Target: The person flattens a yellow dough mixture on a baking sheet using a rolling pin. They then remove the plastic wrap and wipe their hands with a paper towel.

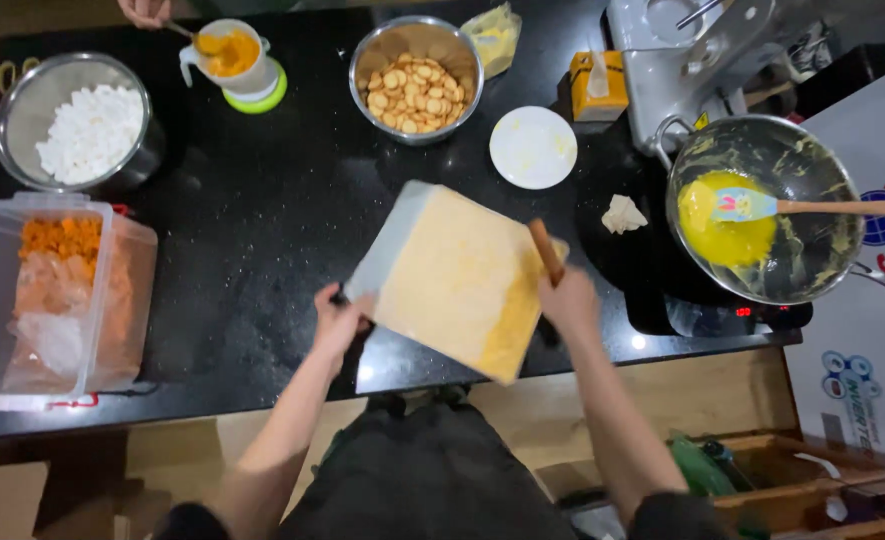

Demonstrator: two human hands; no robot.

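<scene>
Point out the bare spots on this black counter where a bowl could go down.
The widest bare patch of counter lies between the clear plastic tub, the bowl of white cubes and the tilted tray. A smaller gap sits between the biscuit bowl and that tray. The right side is crowded: white plate, pan.

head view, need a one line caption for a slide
Left hand steadies a tilted yellow-coated tray on a black counter while right hand holds a wooden handle.

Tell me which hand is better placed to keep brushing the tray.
Right. The right hand already grips the wooden-handled brush over the tilted yellow-coated tray; the left hand is occupied gripping the tray's left edge.
</scene>
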